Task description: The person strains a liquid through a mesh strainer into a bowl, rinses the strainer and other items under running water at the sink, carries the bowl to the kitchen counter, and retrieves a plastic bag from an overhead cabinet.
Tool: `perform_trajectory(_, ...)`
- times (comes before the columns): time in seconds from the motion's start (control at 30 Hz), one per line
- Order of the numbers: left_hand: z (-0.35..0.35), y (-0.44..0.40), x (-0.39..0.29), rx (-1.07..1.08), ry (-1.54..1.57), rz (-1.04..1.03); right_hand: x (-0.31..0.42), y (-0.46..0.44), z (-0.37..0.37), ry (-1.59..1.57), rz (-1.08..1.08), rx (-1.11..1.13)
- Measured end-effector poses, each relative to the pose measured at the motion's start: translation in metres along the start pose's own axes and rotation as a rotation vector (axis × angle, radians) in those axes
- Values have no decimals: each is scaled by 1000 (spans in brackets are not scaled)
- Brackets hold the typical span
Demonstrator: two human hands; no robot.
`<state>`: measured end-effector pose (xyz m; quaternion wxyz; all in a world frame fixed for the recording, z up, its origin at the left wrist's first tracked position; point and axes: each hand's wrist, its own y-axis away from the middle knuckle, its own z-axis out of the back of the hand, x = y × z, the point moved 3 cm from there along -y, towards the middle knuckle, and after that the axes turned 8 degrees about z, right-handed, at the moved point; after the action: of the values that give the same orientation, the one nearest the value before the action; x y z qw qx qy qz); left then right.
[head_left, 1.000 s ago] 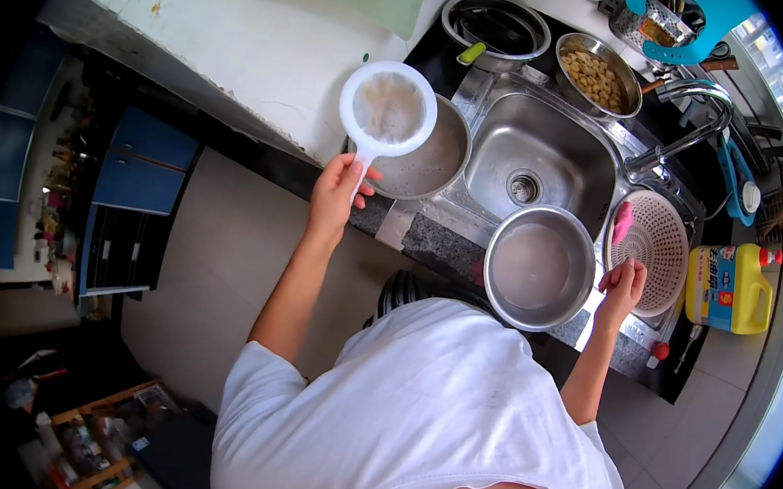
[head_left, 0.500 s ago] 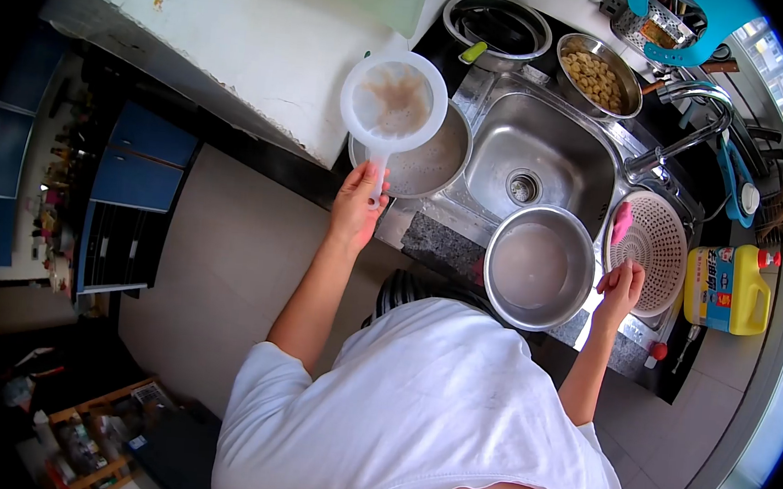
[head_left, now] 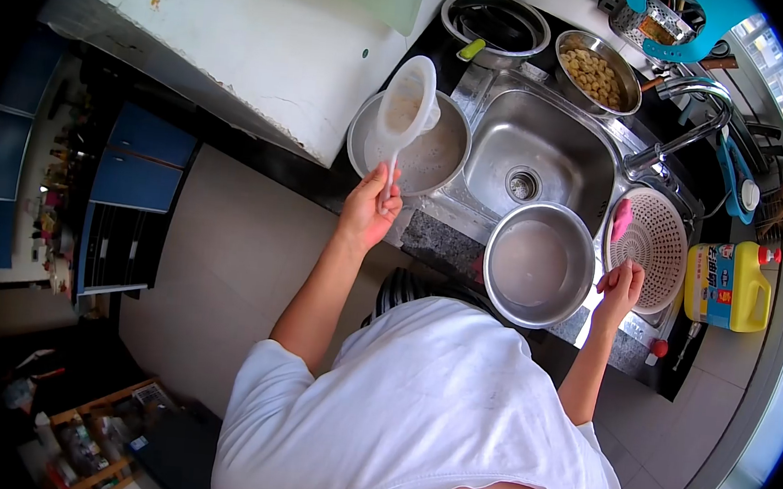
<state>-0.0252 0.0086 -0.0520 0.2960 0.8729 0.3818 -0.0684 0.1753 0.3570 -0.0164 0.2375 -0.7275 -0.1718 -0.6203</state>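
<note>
My left hand [head_left: 371,208] is closed around the handle of a white plastic strainer [head_left: 410,103]. The strainer is tipped sideways above a metal pot [head_left: 444,157] of cloudy, bubbly liquid, and brownish residue shows on its mesh. My right hand [head_left: 623,286] has curled fingers, between the rim of a steel bowl [head_left: 540,265] and a pale perforated colander [head_left: 653,256]. Whether it grips either rim I cannot tell. Pale cloudy liquid lies in the steel bowl, which stands at the sink's front edge. A pink piece [head_left: 622,219] is at the colander's left side.
A steel sink [head_left: 547,133] with a curved faucet [head_left: 686,130] lies ahead. Behind it are a pan of light brown chunks [head_left: 593,76] and a basin with a dark lid [head_left: 496,23]. A yellow detergent jug [head_left: 728,288] stands at right, a white counter [head_left: 269,42] at left.
The strainer has moved right and turned from facing up to tilted on its side, over the pot. My left hand has rotated with it. My right hand stays where it was.
</note>
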Motion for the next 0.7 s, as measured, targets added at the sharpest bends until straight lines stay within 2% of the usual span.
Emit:
perform_trajectory(0.23,-7,11,-13,-63,-59,48,0,0,1,1,7,4)
perform_trajectory(0.43,-18,24,-34,-177,-296,94,-1,0,2,-5,4,7)
perform_trajectory(0.7,-27,32,-55,-197,-429,171,-2,0,5,2,4,-1)
